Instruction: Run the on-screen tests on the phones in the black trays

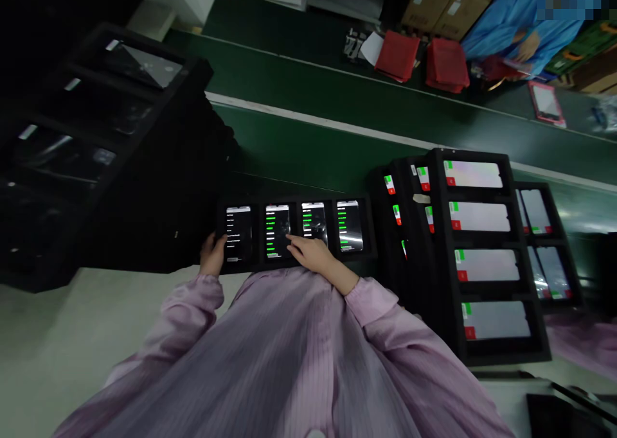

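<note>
A black foam tray (259, 232) lies in front of me with several lit smartphones in a row, their dark screens showing lists of text. My left hand (212, 254) grips the tray's left end, thumb beside the leftmost phone (239, 232). Over the tray's front, my right hand (311, 252) reaches in with the fingers stretched out and nothing held. Its index fingertip is at the right edge of the second phone (276, 229); whether it touches the glass I cannot tell. That hand partly covers the third phone (314, 218). At the right end is another phone (349, 223).
Stacked black trays (436, 258) of white-screened phones stand on the right. A tall dark stack (166, 113) with phones on top rises at left. Across the green bench (308, 139) are red pouches (398, 55), cartons (431, 4) and a co-worker in a blue sleeve (501, 20).
</note>
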Demonstrator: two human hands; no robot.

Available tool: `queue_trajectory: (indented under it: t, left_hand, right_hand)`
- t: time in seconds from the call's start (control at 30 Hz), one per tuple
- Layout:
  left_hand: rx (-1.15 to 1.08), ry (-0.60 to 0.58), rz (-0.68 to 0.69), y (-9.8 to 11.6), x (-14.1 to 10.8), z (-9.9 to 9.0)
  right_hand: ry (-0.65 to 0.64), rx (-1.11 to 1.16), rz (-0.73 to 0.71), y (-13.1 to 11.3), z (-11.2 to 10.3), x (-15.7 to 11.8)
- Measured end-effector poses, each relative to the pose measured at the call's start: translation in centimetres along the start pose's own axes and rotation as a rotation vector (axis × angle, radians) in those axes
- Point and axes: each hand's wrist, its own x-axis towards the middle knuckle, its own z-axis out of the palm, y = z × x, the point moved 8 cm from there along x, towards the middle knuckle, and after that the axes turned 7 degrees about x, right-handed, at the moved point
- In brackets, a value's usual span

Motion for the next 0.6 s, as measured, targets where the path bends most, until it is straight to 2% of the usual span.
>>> queue_trajectory:
  t: [0.2,0.43,0.6]
  left_hand:
    - [-0.208,0.041,-0.044,-2.4,-2.3,1.2]
    - [-0.338,0.130,-0.021,-3.2,-1.9,1.7]
    - [-0.362,0.135,0.005,-3.4,-1.6,1.6]
  right_hand:
    - [-0.064,0.003,-0.014,-0.4,1.0,0.2]
    - [-0.119,-0.014,-0.065,-0.9,1.7,0.2]
    - [-0.110,-0.038,-0.066,-0.9,1.7,0.3]
